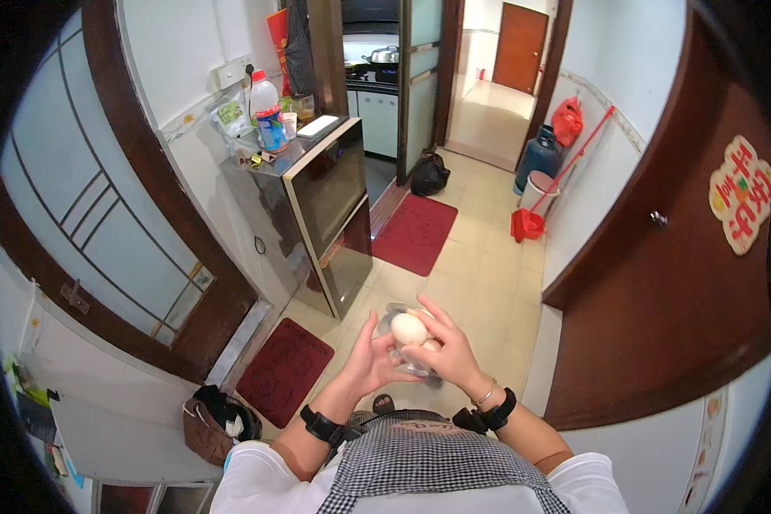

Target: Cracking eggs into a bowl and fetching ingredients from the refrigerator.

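In front of my checked apron (430, 459), a pale egg (409, 329) rests between my two hands. My right hand (455, 354) curls its fingers around the eggs from the right, and part of a second egg (431, 346) shows beneath its fingers. My left hand (374, 362) cups the bundle from the left and below, thumb raised and fingers spread under it. Crumpled clear plastic (395, 311), seemingly a bag, surrounds the eggs. The hands hide much of the plastic, so its full contents cannot be seen.
A refrigerator (324, 199) stands ahead left with a plastic bottle (270, 115) on top. Red mats (417, 234) lie on the tiled floor. A black bag (430, 173) sits by the kitchen doorway. A gas cylinder (537, 157) and red dustpan (528, 225) line the right wall.
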